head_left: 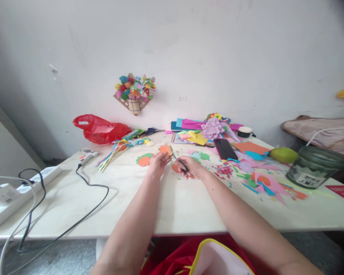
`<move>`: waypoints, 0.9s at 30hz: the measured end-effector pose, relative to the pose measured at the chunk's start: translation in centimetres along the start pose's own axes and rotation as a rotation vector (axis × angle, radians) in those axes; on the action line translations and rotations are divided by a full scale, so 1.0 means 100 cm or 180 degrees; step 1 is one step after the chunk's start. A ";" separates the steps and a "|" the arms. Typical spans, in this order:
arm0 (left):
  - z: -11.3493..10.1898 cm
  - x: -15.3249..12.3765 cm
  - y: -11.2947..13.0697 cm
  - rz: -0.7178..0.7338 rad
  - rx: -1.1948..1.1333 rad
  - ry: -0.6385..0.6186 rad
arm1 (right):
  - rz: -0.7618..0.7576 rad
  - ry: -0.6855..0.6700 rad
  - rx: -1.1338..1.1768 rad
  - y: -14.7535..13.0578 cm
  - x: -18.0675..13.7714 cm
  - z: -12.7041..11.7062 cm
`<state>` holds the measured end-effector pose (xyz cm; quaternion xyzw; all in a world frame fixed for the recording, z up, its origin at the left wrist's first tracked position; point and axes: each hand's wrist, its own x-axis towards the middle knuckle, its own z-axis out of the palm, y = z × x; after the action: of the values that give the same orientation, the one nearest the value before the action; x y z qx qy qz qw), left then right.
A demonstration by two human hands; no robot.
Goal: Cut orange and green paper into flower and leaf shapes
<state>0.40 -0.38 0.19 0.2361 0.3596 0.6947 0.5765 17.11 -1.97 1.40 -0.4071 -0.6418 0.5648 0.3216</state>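
Note:
My left hand (157,162) pinches an orange paper cut-out (165,149) and holds it just above the white table (172,206). My right hand (190,166) is closed round a pair of scissors (180,162) whose blades point up and left at the orange piece. Another orange and green paper flower shape (143,159) lies on the table just left of my left hand. Small paper scraps lie under and around both hands.
A phone (225,148), coloured paper sheets and a purple paper flower (212,128) lie behind my hands. Cut scraps (263,183), a green fruit (283,154) and a dark glass jar (313,167) sit right. A glue gun (86,154) with cable, sticks and a red bag (101,128) lie left.

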 end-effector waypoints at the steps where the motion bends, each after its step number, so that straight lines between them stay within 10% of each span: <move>1: 0.000 0.000 0.001 0.0002 0.0012 -0.0009 | -0.0005 -0.0010 0.0006 0.000 0.000 0.000; 27: -0.003 0.000 0.002 0.0023 0.0347 -0.0116 | -0.0064 -0.0089 -0.0175 0.002 0.000 -0.003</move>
<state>0.00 -0.43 0.15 0.2811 0.3855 0.6717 0.5667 17.46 -1.84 1.25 -0.4013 -0.6656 0.5493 0.3070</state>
